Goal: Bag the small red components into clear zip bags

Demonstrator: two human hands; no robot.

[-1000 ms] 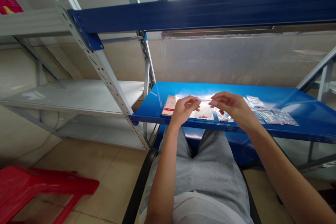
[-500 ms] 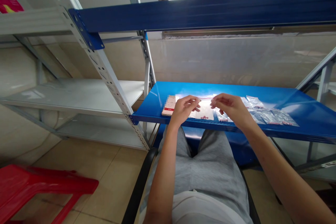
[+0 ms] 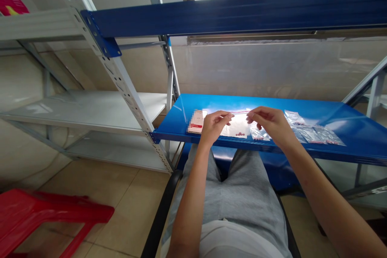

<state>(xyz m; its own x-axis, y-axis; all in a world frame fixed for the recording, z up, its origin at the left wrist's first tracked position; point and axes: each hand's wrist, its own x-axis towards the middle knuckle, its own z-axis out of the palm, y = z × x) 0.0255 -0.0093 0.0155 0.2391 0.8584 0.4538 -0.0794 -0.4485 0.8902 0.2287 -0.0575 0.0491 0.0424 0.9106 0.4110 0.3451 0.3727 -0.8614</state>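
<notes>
A thin reddish string [image 3: 240, 112] runs taut between my two hands above the blue shelf. Its left end is pinched between thumb and fingertips of my left hand [image 3: 216, 127]. My right hand [image 3: 267, 123] pinches the other end the same way. Under the string lies a white sheet [image 3: 232, 130], partly hidden by my left hand. Several small dark red beads [image 3: 240, 134] sit near its front edge. Beside my right hand is a clear plastic bag [image 3: 259, 133] with small red pieces inside. The fingertips are too small to show any detail on the string.
The blue shelf [image 3: 320, 113] serves as the worktop. More clear bags [image 3: 313, 134] lie on its right side. A phone-like object [image 3: 196, 121], partly blurred, lies at left. A blue crossbeam [image 3: 242, 14] spans overhead. A red plastic stool [image 3: 54, 209] stands on the floor at left.
Both hands have shifted slightly right, the right one a little more, so the span of string between them is slightly longer. The grips look the same.
</notes>
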